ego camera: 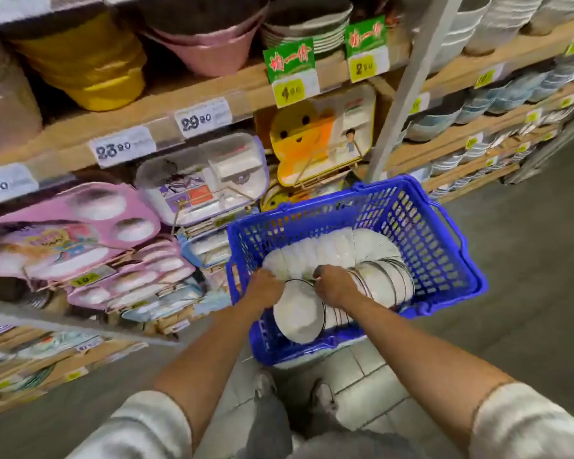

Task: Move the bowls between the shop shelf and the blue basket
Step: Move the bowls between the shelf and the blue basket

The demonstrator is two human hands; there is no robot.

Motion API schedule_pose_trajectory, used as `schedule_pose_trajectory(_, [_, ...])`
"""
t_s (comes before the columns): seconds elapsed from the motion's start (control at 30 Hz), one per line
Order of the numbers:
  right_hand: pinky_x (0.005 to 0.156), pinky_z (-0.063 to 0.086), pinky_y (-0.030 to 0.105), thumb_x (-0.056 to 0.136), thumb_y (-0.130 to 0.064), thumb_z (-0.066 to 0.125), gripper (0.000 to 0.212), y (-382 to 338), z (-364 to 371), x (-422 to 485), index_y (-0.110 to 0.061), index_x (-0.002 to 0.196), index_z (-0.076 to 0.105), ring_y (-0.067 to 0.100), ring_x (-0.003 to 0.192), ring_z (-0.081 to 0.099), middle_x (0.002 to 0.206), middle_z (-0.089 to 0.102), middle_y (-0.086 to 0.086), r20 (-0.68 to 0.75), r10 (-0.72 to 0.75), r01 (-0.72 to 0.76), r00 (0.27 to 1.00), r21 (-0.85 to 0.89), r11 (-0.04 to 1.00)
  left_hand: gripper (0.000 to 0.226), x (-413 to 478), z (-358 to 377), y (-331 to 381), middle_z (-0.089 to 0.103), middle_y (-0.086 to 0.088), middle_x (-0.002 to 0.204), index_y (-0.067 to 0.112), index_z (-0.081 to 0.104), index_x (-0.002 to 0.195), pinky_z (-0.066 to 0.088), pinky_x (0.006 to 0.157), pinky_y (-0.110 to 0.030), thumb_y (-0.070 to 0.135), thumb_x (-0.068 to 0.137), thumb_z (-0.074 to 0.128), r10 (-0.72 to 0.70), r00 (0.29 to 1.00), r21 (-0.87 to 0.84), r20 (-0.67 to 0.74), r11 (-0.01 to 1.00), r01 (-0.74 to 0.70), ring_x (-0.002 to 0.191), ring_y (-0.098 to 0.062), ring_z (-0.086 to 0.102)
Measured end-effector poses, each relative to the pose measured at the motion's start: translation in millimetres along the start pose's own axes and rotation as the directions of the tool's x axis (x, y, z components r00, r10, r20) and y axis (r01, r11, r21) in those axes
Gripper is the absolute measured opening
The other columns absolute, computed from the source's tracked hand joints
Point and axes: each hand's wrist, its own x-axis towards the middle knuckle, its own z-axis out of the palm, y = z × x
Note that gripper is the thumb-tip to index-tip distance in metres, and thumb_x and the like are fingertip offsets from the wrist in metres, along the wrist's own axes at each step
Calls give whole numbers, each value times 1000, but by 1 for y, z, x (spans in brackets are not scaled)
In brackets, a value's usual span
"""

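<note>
Blue plastic basket (444, 260): stands on the floor (527, 293) just in front of the shop shelf (186, 91); lattice walls, one handle hanging outside the right wall.
Basket contents: white bowls only, lying on their sides in nested rows.
Far row (332, 250): plain white bowls, curving along the back of the basket from the left wall toward the right.
Right row (385, 279): dark-rimmed white bowls, touching the end of the far row.
Near stack (299, 316): dark-rimmed white bowls at the front of the basket, bases toward the camera, held between both hands.
Left hand (265, 286): grip narrow, fingers curled over the near stack's upper left edge.
Right hand (333, 284): grip narrow, fingers curled over the stack's upper right edge; with the blur, it appears to clasp the rims, but the exact finger placement cannot be told.
Shelf contents: pink divided trays (63, 226) propped on the lower board, yellow tubs (90, 67) on the board above, price tags (199, 116) along the wooden edge.
</note>
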Motion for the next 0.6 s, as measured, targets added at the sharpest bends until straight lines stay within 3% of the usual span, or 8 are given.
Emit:
schedule_pose_trajectory(0.07, [91,47,35,88,-9,49,35,-3,4,8,-10,120,61,33,115,56,124,61,16,20,18,-17,1000,-37,999,46,13,7,-1,47,-19,138,4,44,136,42,97,-33,19,94,53,-58,994,148,92,988,44,126,-34,47])
schedule_pose_trajectory(0.1, [88,47,35,87,-8,49,32,-4,7,12,-10,116,62,33,113,57,122,61,16,21,7,-5,1000,-64,998,49,17,10,-2,43,-18,142,4,37,141,41,98,-32,20,96,50,-77,990,234,115,971,48,126,-33,45])
schedule_pose_trajectory(0.17, [82,48,35,87,-9,51,26,-7,13,17,-10,109,64,34,108,58,118,59,16,11,-34,35,999,-131,991,43,22,16,-2,45,-18,138,3,39,136,43,91,-33,18,97,47,-76,987,332,142,943,25,120,-32,49])
schedule_pose_trajectory(0.27, [74,46,35,88,-9,53,29,-12,22,24,-9,116,60,32,108,55,119,53,14,4,-89,86,996,-288,954,35,31,25,-6,52,-18,128,0,45,128,48,83,-34,10,95,47,-68,984,372,164,928,2,105,-29,55])
schedule_pose_trajectory(0.37, [77,48,37,88,-6,55,35,-15,30,28,-5,123,56,31,114,51,125,50,14,13,-126,119,992,-437,892,39,39,32,-12,49,-18,130,0,41,133,46,77,-31,6,95,46,-84,987,364,138,931,28,110,-30,55])
schedule_pose_trajectory(0.6, [85,48,38,90,-3,48,42,-12,34,33,-7,132,47,31,119,46,132,46,15,-5,-178,148,984,-532,834,59,50,49,-21,38,-20,144,-3,22,146,46,91,-34,9,95,47,-196,978,244,68,954,174,124,-33,49])
